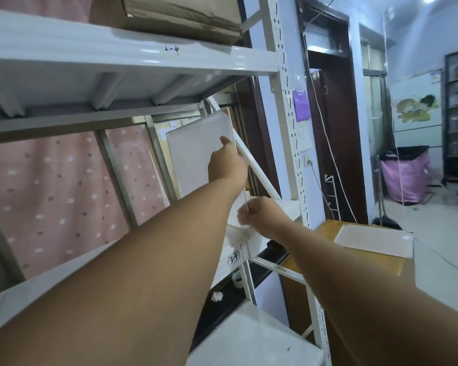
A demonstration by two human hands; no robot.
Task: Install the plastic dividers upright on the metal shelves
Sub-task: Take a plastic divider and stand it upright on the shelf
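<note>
A white translucent plastic divider (196,143) stands upright at the right end of the white metal shelf (16,294) labelled 3-4. My left hand (226,165) grips the divider's near edge, thumb up against its face. Lower down, my right hand (259,213) pinches a thin white strip at the divider's bottom front corner, by the shelf's front lip. A white diagonal brace (254,170) runs just right of both hands. More flat dividers (373,240) lie stacked on a wooden cabinet to the right.
The upper shelf (130,56) labelled 2-4 carries a cardboard box (183,14). The perforated upright post (288,114) stands right of the hands. A pink dotted curtain hangs behind the rack. A bin with a pink bag (405,178) stands across the tiled floor.
</note>
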